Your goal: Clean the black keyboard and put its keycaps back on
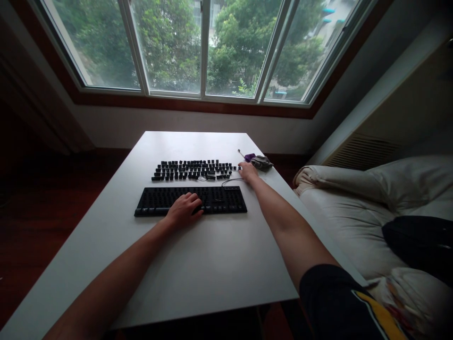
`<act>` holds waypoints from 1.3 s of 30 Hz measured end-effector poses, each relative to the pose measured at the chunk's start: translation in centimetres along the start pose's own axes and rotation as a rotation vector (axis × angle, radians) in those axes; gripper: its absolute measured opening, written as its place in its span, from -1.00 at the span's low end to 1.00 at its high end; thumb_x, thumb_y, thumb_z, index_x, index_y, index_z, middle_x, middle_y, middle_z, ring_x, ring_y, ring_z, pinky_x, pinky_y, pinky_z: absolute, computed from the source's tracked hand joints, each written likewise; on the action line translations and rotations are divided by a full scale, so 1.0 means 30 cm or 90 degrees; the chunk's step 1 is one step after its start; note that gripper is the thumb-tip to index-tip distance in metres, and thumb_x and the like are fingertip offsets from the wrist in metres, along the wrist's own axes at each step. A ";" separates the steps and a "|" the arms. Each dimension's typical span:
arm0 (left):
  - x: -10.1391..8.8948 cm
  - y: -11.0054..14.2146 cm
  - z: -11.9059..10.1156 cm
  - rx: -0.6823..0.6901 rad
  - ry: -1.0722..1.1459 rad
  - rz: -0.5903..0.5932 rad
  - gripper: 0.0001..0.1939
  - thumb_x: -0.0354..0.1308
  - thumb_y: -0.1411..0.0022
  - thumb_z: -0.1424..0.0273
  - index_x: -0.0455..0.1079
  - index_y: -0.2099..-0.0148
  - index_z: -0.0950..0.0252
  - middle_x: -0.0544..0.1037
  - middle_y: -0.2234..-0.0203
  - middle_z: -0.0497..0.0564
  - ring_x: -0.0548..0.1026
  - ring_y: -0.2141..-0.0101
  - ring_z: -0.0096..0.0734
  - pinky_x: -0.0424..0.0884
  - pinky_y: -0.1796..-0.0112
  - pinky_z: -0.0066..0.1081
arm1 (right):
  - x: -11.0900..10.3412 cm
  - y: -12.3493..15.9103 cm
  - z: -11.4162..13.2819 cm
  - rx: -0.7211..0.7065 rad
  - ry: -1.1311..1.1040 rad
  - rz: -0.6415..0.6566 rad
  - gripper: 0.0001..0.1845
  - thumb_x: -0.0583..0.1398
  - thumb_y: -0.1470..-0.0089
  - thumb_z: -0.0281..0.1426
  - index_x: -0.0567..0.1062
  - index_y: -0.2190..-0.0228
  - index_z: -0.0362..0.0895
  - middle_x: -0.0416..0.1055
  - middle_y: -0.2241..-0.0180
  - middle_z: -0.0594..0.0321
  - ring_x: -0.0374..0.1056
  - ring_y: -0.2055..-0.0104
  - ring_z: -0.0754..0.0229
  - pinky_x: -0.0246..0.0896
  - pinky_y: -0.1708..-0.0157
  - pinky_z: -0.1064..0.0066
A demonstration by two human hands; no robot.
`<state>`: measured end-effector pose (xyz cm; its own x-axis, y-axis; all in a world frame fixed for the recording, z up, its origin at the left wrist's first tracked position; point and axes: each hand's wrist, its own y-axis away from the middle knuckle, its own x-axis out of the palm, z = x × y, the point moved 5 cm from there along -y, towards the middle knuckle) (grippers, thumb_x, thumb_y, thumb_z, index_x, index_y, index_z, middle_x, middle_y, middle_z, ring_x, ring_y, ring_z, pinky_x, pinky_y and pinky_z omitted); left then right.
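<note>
1. Work thing: long black rectangular keyboard (150, 200), center of frame, flat on the white smooth-topped worktop (212, 262). Small black blocky keycaps (198, 163) in loose rows just above it in frame.
2. Left hand (184, 207): palm down over keyboard's lower middle, fingers loosely curled, thumb near the front edge. Can't tell if anything's pinched under it.
3. Right hand (249, 173): at the right end of the rows, fingers partly bent, tips by a small dark piece. Touching or gripping? Too small to tell.
4. Step, my read: sorting keycaps by right hand, left on the board. Use light fingertip pinches, one cap at a time, by its sides.
5. Keep left pressure light and even so the board doesn't skid.
6. Lift over the rows, don't drag; a swept sleeve or wrist would scramble the order.
7. Watch the thin dark cable (231, 180) above the keyboard's right half; easy to snag.
8. Grey crumpled cloth (262, 163) sits just beside the right hand, upper right. Give it clearance.
</note>
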<state>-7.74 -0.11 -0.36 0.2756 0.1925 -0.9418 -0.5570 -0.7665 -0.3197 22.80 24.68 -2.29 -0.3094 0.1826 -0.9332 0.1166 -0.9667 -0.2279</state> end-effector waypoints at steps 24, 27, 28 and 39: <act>0.015 0.002 0.001 -0.004 0.003 -0.007 -0.83 0.14 -0.34 0.25 0.41 0.12 0.20 0.46 0.17 0.09 0.39 0.15 -0.17 0.37 0.13 -0.18 | -0.130 0.538 0.082 -0.103 -0.584 0.058 -0.76 0.29 -0.07 -0.20 0.51 0.25 -0.07 0.53 0.05 0.15 0.45 0.04 0.07 0.40 0.06 0.20; 0.012 0.004 0.001 -0.003 0.004 -0.007 -0.83 0.14 -0.34 0.25 0.42 0.10 0.20 0.46 0.16 0.09 0.39 0.15 -0.17 0.37 0.13 -0.18 | -0.134 0.541 0.083 -0.079 -0.617 0.104 -0.73 0.30 -0.06 -0.19 0.50 0.25 -0.08 0.53 0.07 0.15 0.45 0.10 0.10 0.40 0.11 0.22; 0.012 0.004 0.000 -0.002 0.004 -0.007 -0.83 0.14 -0.34 0.25 0.42 0.10 0.20 0.46 0.16 0.08 0.39 0.15 -0.18 0.37 0.13 -0.18 | -0.130 0.543 0.080 -0.066 -0.619 0.119 -0.72 0.30 -0.06 -0.18 0.51 0.24 -0.08 0.53 0.08 0.15 0.45 0.13 0.11 0.40 0.14 0.23; 0.011 0.001 -0.004 -0.002 0.008 -0.011 -0.84 0.14 -0.33 0.26 0.42 0.12 0.21 0.46 0.18 0.10 0.39 0.15 -0.17 0.36 0.14 -0.19 | -0.089 0.585 0.047 -0.068 -0.614 0.145 -0.66 0.34 0.02 -0.14 0.47 0.29 -0.11 0.45 -0.01 0.12 0.43 0.27 0.20 0.38 0.26 0.33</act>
<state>-7.56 -0.13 -0.67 0.2945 0.1978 -0.9350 -0.5497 -0.7653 -0.3350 24.35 6.97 -3.40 -0.8980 -0.2749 -0.3434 0.3384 -0.9305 -0.1400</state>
